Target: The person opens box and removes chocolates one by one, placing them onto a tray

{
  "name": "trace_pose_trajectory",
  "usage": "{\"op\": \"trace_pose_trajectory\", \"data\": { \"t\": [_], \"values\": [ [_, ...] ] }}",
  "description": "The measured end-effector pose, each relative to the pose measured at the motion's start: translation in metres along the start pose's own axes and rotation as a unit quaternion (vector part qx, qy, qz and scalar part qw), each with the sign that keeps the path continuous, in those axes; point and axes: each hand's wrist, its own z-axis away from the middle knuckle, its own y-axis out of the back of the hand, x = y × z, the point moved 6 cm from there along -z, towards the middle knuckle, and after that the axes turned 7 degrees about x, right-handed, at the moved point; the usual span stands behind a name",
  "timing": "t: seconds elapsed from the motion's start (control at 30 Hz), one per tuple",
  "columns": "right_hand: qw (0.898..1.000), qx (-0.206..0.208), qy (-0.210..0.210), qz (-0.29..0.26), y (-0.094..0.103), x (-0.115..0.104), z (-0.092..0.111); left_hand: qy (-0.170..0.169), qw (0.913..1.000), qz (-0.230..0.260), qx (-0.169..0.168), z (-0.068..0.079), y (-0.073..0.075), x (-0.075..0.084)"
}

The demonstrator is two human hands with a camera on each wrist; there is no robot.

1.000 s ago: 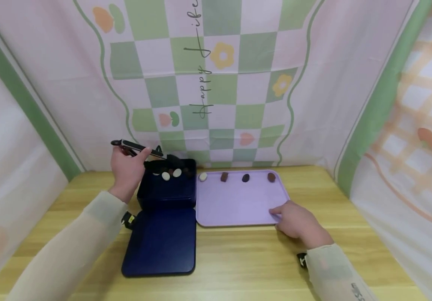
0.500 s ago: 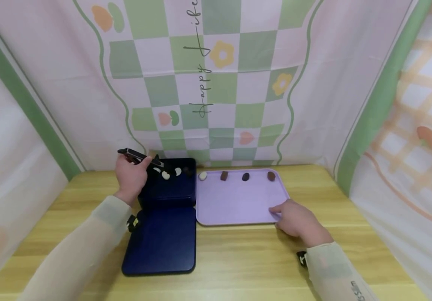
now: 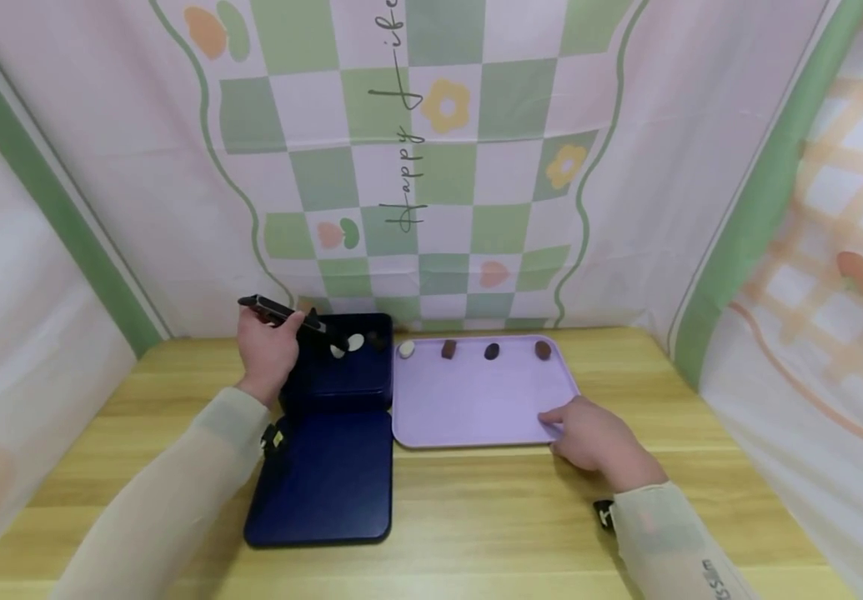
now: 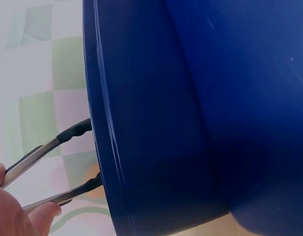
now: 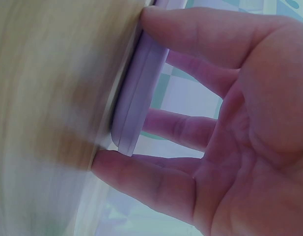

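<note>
My left hand (image 3: 269, 354) holds black-handled metal tongs (image 3: 275, 310), whose dark tips reach down into a navy box (image 3: 336, 390). Inside lie white oval pieces (image 3: 356, 342) and darker ones, like chocolates, partly hidden by the tongs. In the left wrist view both tong arms (image 4: 75, 132) stand apart, their ends hidden behind the box wall. My right hand (image 3: 598, 443) grips the near right corner of a lilac tray (image 3: 476, 400), thumb and fingers around its rim (image 5: 141, 93). Along the tray's far side sit a white oval (image 3: 406, 350), a brown square (image 3: 449, 349), a dark oval (image 3: 492, 351) and a brown oval (image 3: 543, 350).
A navy lid (image 3: 322, 483) lies flat on the wooden table (image 3: 491, 525), directly in front of the box. The tray stands against the box's right side. A patterned cloth (image 3: 446, 183) hangs behind the table.
My left hand has moved right and down, bringing the tongs from above the box's back edge to its white pieces. My right hand has stayed at the tray corner.
</note>
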Motion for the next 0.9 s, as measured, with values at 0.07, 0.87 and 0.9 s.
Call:
{"op": "trace_pose_trajectory", "data": {
  "t": [0.07,0.87,0.9],
  "values": [
    [1.000,0.000,0.001,0.000,0.000,0.000,0.000,0.007,1.0000,0.005,0.001,0.000,0.001,-0.001],
    [1.000,0.002,-0.002,-0.002,-0.001,0.001,0.001,0.134,0.9780,0.159,0.015,-0.002,0.022,-0.018],
    [1.000,0.002,-0.001,-0.002,-0.001,0.001,0.001,0.148,0.9727,0.178,0.018,-0.003,0.024,-0.019]
  ]
}}
